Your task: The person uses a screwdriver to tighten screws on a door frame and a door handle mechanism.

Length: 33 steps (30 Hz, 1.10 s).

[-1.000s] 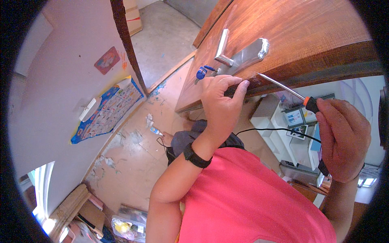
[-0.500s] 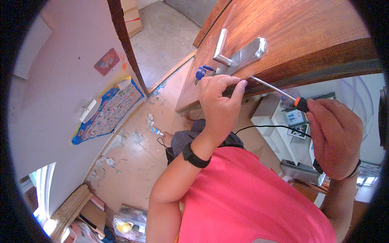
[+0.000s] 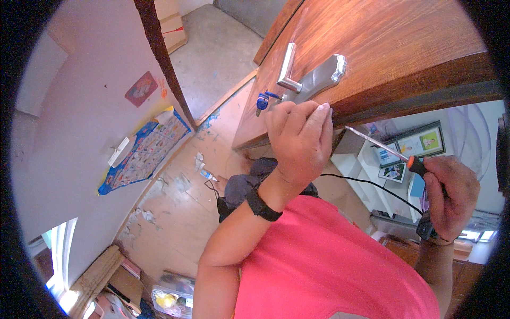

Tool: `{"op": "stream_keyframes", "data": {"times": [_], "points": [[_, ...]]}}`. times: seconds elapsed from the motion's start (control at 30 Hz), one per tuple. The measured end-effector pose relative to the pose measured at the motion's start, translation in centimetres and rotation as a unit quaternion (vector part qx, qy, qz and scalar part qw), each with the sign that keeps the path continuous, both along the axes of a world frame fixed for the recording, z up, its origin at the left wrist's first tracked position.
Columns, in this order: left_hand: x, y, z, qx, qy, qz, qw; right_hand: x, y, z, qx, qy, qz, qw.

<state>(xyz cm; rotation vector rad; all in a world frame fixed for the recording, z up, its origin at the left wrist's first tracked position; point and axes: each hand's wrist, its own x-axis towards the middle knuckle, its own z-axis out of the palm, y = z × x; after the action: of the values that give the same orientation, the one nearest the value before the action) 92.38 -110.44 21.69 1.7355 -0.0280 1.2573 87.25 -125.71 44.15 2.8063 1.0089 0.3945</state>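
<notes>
While gripping the screwdriver [image 3: 415,164] at right in a closed right hand [image 3: 452,192], points its tip left beside the wooden door [image 3: 393,53] and curls the left hand [image 3: 302,139] nearly closed there, contents impossible to tell.

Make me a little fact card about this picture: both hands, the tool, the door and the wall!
Left hand: at the edge of the door; can't tell if it holds anything
Right hand: gripping a screwdriver by its black-and-orange end
Screwdriver tip: near the left hand, not touching it
Door: brown wood, with a silver lever and blue-topped keys
Wall: has a blue-edged poster
</notes>
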Motion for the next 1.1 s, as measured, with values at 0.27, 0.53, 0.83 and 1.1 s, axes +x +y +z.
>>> {"op": "stream_keyframes", "data": {"times": [0.27, 0.53, 0.83, 1.1], "points": [[0.5, -0.1, -0.4, 0.089, -0.022, 0.062, 0.994, -0.3, -0.9, -0.2, 0.034, -0.01, -0.007, 0.999], [1.0, -0.4, -0.4, 0.041, 0.011, 0.042, 0.998, -0.2, -2.2, -0.9, 0.064, 0.022, -0.017, 0.998], [1.0, -0.1, -1.4, 0.008, 0.006, 0.018, 1.0, 0.1, -3.1, -1.5, 0.089, 0.06, -0.025, 0.994], [0.5, 0.3, -1.1, 0.009, 0.006, 0.008, 1.0, 0.2, -3.3, -2.1, 0.106, 0.082, -0.035, 0.99]]}}
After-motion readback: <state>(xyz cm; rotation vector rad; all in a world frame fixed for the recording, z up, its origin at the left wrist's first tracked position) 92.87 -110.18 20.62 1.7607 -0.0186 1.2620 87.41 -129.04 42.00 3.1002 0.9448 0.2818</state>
